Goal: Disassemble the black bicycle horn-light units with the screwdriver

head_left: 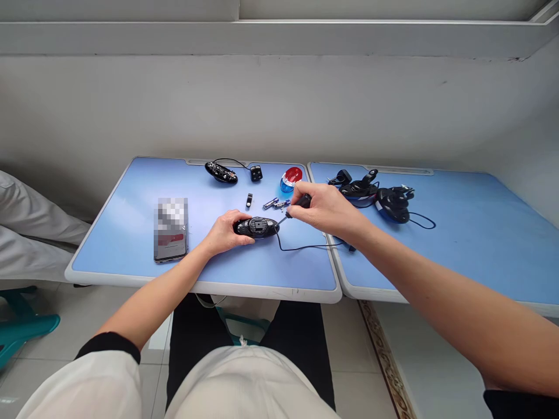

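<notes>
My left hand (pixel 224 231) is wrapped round the left end of a black oval device (pixel 257 227) lying on the blue table (pixel 131 244). A thin black cable (pixel 305 247) trails from the device to the right. My right hand (pixel 325 208) is closed on a black-handled screwdriver (pixel 300 203), its tip touching the right end of the device. Two small batteries (pixel 276 203) and a small black part (pixel 248 199) lie just beyond the device.
A phone (pixel 170 233) lies on the left of the table. At the back are an opened black circuit unit (pixel 221 172), a black cube (pixel 256 173) and a red-and-blue dome (pixel 290 178). A second blue table (pixel 480 233) holds tangled black devices (pixel 378 195). A teal stool (pixel 21 326) stands left.
</notes>
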`<state>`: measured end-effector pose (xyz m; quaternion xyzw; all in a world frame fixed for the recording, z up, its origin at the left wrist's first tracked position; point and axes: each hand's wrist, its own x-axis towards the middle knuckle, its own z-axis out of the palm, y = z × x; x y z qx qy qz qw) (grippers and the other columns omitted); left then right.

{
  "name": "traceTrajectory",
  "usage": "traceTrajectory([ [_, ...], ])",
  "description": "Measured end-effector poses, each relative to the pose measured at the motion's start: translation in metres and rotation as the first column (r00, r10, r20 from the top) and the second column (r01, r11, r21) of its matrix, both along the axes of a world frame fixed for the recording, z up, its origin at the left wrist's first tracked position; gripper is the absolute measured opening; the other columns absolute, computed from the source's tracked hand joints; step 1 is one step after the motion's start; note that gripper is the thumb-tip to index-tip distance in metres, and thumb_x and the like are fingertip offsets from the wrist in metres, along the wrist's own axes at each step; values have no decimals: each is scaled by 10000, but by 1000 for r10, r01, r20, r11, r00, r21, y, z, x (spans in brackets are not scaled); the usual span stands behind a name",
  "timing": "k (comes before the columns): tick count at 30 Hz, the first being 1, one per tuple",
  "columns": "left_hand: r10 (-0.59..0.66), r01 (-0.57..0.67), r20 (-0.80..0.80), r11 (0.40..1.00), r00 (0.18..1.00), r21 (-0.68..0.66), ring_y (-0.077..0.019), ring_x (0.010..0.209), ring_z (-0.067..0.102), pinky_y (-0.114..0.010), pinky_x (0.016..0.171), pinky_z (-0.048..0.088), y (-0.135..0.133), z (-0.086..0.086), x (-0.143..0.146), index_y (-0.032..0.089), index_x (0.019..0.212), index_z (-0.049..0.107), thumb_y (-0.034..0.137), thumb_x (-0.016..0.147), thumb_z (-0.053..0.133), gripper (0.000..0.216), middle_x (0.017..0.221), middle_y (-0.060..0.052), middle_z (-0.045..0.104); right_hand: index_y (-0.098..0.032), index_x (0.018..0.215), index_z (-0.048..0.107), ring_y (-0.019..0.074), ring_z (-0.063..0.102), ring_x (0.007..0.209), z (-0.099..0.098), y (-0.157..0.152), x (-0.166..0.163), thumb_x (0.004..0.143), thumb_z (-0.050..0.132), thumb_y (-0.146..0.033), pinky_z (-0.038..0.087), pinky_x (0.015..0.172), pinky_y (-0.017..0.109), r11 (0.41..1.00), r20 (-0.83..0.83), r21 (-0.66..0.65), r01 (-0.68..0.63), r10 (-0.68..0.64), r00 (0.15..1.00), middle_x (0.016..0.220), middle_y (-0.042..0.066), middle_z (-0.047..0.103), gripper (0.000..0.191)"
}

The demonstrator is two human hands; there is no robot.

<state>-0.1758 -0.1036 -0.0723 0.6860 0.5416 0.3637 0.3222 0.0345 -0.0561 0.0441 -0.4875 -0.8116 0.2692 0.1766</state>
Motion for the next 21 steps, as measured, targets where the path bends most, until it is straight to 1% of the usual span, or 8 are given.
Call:
traceTrajectory([
  [4, -16, 15, 9, 1000, 1000, 6, -217, 927, 588, -326, 793, 473, -1, 1, 0, 182, 1027, 667, 284, 603, 786, 452, 942, -48, 631, -204, 635, 457, 104, 409, 539, 1, 3, 1, 684, 573, -179, 286, 531, 259, 998, 22, -20, -52, 52, 998, 588, -36, 509, 129],
  [8, -33, 32, 31, 999, 999, 12, -217, 926, 588, -327, 795, 471, -1, 1, 0, 193, 1030, 667, 304, 609, 785, 451, 951, -48, 629, -207, 650, 466, 105, 355, 519, 2, 7, 1, 788, 575, -405, 250, 509, 262, 996, 105, -39, -81, 85, 991, 559, -38, 464, 264],
  [9, -32, 32, 33, 999, 999, 13, -217, 924, 588, -327, 794, 471, -1, 1, 0, 192, 1032, 667, 306, 608, 785, 455, 952, -49, 629, -206, 650, 463, 106, 357, 525, 1, 8, 2, 798, 566, -413, 255, 511, 261, 996, 100, -32, -84, 86, 991, 568, -35, 468, 274],
  [11, -33, 33, 34, 999, 999, 13, -217, 923, 588, -328, 793, 472, -1, 1, 0, 181, 1042, 666, 309, 610, 783, 466, 955, -54, 629, -206, 670, 455, 107, 392, 554, 0, 10, 3, 791, 566, -323, 281, 528, 253, 995, 77, -28, -91, 93, 993, 614, -30, 498, 202],
  [13, -32, 31, 33, 999, 999, 12, -215, 917, 588, -326, 789, 473, -1, 0, 0, 170, 1047, 667, 309, 614, 781, 469, 950, -57, 628, -210, 718, 456, 111, 434, 594, -1, 13, 5, 733, 572, -195, 307, 549, 246, 994, 92, -38, -107, 110, 990, 662, -30, 524, 117],
  [15, -29, 28, 28, 1000, 999, 9, -212, 913, 588, -325, 786, 473, -1, 0, 0, 173, 1044, 668, 309, 620, 776, 458, 943, -53, 628, -213, 737, 462, 116, 449, 619, 1, 14, 6, 673, 572, -123, 316, 560, 244, 989, 150, -51, -141, 147, 978, 679, -32, 529, 156],
  [18, -26, 26, 24, 1000, 999, 11, -214, 916, 590, -329, 792, 474, -1, 1, 0, 190, 1039, 670, 313, 614, 778, 455, 945, -47, 630, -209, 690, 476, 118, 425, 586, 5, 13, 6, 734, 573, -205, 299, 544, 254, 986, 236, -75, -146, 160, 958, 619, -31, 500, 107],
  [21, -23, 22, 30, 1000, 999, 5, -214, 912, 593, -327, 787, 476, -1, 1, 0, 196, 1037, 670, 310, 607, 780, 459, 951, -45, 631, -207, 663, 487, 108, 389, 523, 6, 10, 3, 805, 553, -334, 283, 520, 261, 993, 252, -56, -109, 119, 960, 561, -32, 477, 201],
])
